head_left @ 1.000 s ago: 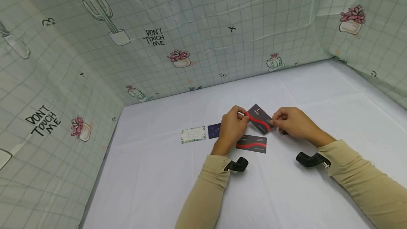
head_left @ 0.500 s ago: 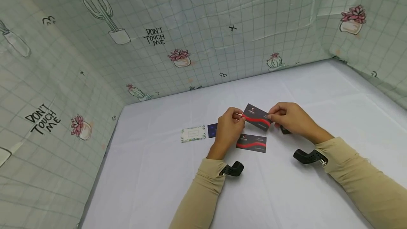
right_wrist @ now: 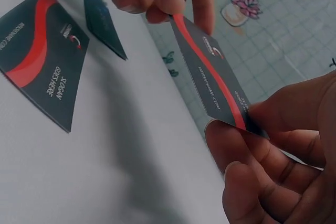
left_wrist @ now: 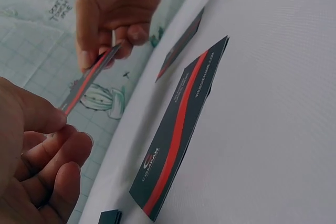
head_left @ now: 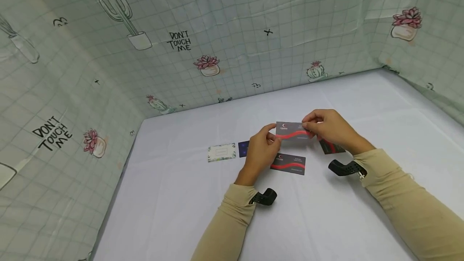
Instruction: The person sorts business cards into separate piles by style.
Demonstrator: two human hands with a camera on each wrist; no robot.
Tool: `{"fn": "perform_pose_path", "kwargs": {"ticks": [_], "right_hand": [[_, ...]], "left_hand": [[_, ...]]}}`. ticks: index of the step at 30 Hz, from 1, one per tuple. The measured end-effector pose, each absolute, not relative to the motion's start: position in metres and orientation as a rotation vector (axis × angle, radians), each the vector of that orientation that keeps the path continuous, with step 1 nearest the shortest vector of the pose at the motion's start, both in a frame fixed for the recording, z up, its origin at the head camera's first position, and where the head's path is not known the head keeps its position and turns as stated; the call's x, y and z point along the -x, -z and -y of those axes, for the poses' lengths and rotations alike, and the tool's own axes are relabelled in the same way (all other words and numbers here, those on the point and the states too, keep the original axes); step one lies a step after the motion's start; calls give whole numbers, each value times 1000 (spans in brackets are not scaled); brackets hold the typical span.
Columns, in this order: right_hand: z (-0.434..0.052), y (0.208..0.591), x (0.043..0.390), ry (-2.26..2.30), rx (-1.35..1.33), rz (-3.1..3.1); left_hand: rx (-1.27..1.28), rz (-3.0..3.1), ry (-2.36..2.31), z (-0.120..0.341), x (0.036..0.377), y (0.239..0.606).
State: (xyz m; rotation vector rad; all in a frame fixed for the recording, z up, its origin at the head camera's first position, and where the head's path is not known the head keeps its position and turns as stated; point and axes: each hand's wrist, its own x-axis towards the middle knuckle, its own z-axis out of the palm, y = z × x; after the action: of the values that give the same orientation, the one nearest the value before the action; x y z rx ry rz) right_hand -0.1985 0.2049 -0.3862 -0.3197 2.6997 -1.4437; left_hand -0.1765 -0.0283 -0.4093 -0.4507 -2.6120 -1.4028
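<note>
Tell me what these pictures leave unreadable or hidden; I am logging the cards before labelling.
- Blue card, head view: right part hidden behind the left hand.
- Card beyond the right hand, head view: that hand covers most of it.
- Pale card: print too small.
- Held card: small text unreadable in the head view.

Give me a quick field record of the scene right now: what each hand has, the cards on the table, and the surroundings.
left hand: pinches the left end of the held card
right hand: pinches the right end of the same card
held card: dark grey with a red wave, lifted off the table, roughly level
card below it: same design, flat on the white table
card by the right wrist: dark and red, partly hidden by the right hand
blue card: partly hidden behind the left hand
pale leafy card: leftmost, lying alone
backdrop: green grid cloth with cactus prints
</note>
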Motion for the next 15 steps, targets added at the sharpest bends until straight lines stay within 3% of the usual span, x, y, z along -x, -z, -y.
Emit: {"fn": "perform_pose_path", "kwargs": {"ticks": [15], "right_hand": [[-187,409,196,1821,154,-2707]], "left_hand": [[409,2616,1350,34,174,410]]}}
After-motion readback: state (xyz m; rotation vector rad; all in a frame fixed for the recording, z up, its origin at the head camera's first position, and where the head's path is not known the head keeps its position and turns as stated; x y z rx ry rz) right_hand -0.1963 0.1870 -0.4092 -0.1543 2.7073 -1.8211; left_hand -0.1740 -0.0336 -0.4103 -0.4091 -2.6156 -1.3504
